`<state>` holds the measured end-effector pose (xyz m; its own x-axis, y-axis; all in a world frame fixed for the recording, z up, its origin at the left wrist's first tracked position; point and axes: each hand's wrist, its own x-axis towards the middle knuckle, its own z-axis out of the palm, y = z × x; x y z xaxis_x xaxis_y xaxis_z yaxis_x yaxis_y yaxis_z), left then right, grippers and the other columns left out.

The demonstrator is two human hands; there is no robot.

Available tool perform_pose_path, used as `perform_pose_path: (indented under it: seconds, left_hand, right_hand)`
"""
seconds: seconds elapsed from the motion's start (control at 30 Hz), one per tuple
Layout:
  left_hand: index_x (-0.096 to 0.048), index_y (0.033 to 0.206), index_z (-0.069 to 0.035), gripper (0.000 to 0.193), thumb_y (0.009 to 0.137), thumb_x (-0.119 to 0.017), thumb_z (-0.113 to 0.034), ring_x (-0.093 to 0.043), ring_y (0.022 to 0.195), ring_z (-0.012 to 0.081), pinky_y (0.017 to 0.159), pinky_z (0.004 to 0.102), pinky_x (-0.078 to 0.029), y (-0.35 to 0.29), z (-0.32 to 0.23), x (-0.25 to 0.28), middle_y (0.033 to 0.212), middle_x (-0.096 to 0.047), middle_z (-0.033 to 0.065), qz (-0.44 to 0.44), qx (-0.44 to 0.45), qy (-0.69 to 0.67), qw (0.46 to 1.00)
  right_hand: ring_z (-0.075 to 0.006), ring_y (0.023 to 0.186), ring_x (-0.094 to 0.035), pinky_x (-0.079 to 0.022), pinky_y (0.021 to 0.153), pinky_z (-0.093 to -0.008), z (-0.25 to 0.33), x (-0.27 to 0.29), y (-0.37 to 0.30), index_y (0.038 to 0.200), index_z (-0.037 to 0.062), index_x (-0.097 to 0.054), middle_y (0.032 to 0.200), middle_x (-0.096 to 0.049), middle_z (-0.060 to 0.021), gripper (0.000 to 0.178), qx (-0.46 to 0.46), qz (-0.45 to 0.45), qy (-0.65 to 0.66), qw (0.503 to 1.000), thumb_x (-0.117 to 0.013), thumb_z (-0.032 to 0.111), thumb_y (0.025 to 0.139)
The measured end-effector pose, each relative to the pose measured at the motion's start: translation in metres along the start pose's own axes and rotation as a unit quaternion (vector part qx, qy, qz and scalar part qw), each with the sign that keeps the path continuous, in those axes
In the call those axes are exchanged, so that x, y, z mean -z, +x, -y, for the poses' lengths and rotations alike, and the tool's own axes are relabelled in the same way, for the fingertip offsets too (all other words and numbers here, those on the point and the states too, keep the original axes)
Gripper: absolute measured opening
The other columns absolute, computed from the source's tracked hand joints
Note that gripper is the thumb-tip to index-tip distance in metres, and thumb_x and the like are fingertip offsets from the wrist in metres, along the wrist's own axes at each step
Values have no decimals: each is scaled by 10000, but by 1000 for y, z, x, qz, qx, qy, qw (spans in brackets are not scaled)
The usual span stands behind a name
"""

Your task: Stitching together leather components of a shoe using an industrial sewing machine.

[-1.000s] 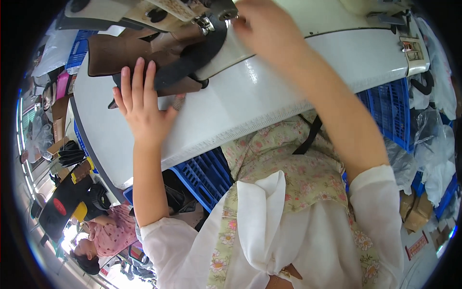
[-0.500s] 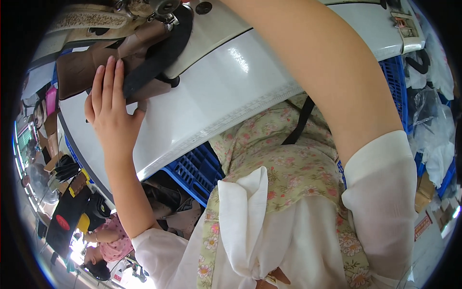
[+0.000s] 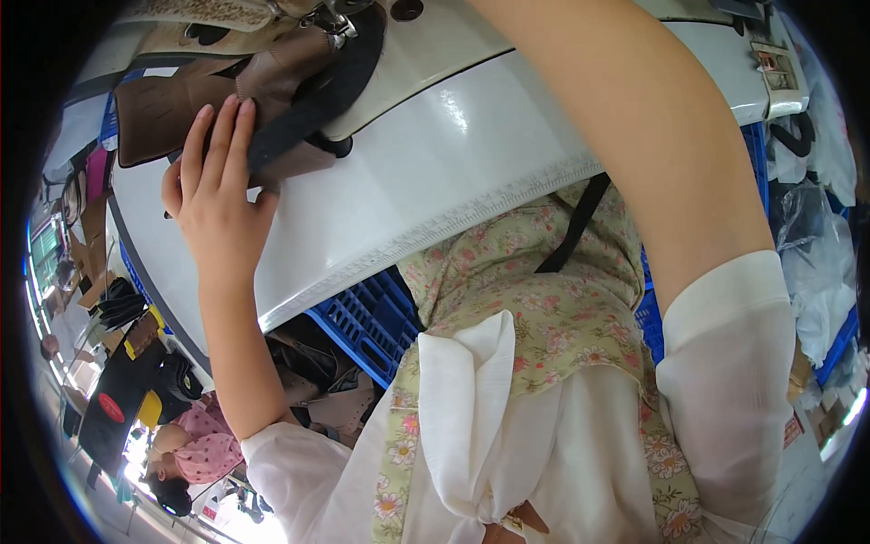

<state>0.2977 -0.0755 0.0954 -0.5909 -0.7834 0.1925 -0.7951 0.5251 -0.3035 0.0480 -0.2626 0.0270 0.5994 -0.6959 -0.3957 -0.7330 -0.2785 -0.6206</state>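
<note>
My left hand (image 3: 217, 186) lies with its fingers stretched out and slightly apart on a brown leather piece (image 3: 168, 113), pressing on its near part. The thumb is spread to the right, near a black strap (image 3: 313, 118) that curves over the leather. The leather runs up to the metal presser foot of a sewing machine (image 3: 340, 23) at the top left. My right forearm (image 3: 625, 109) crosses the upper right and leaves by the top edge, so my right hand is hidden from view.
A white machine table (image 3: 435, 150) has a ruler scale along its near edge. Beneath it sits a blue plastic crate (image 3: 367, 326) beside dark and brown leather pieces (image 3: 335, 408). Clear plastic bags (image 3: 807, 245) lie at right. Another person in pink (image 3: 208, 440) is at lower left.
The view has shifted a little, so the table and machine appear slightly further right and higher. My left fingers stay on the leather, and my right forearm appears further right.
</note>
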Motion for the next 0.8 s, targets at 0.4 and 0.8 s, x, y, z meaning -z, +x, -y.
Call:
perform_pose_path:
  seconds: [0.4,0.8]
  left_hand:
    - [-700,1229,-169,632,629,-636,16,-504,1337,155,1006,352,-331,13,10,15,1309,-659,-27,35,-92,-28,995]
    - [-678,1263,-176,645,649,-639,18,-493,1346,159,1031,366,-321,15,6,12,1330,-644,-26,30,-92,-25,995]
  right_hand:
    - [-250,1002,-673,-517,841,-382,27,-13,-34,1151,55,-706,1174,-702,-111,355,-40,-91,-223,970,-466,265,994]
    - [-261,694,-687,-533,680,-368,11,-28,-35,913,58,-753,845,-739,-117,283,-82,-159,-258,949,-540,242,936]
